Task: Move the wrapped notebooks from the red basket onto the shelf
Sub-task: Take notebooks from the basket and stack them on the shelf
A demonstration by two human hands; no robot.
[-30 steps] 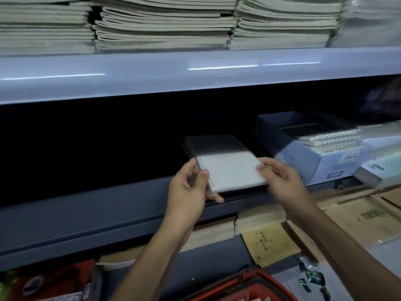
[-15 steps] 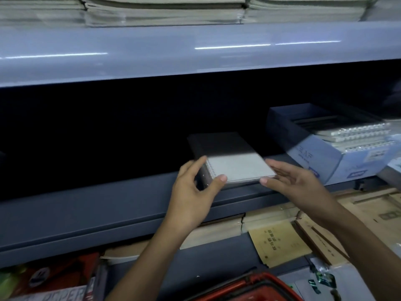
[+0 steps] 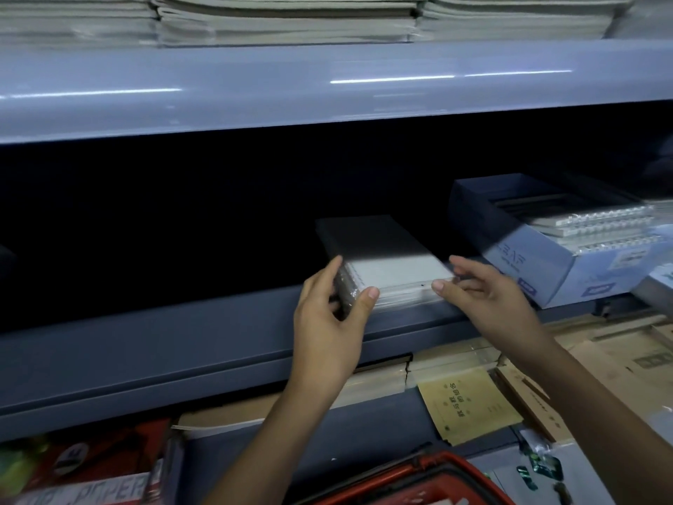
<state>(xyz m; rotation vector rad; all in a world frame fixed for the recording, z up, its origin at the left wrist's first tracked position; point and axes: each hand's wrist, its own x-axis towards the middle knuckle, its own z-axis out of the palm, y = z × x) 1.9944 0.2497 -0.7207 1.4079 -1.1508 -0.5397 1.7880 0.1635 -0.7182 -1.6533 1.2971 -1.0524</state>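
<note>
Grey metal shelving fills the view, its middle shelf (image 3: 182, 344) dark and deep behind a raised front lip. A stack of wrapped notebooks (image 3: 391, 266) lies flat on that shelf, its near end catching the light while the far end sits in shadow. The left hand (image 3: 329, 322) grips the stack's near left corner, thumb on top and fingers curled round the spiral-bound side; the right hand (image 3: 488, 297) rests straighter fingers against the near right corner. Holding both near corners probably lets the person square the slippery wrapped stack and slide it straight back over the lip.

To the right on the same shelf stands a blue box (image 3: 528, 256) holding more spiral notebooks, so like seems to go with like; its printed label is too blurred to read. Pale exercise books (image 3: 291, 20) are piled on the shelf above. Below, a tan booklet (image 3: 469, 406) carries Chinese characters I cannot make out, and at the lower left a red pack (image 3: 91, 479) shows the word "PAPER". Only the rim of the red basket (image 3: 418, 475) shows at the near edge.
</note>
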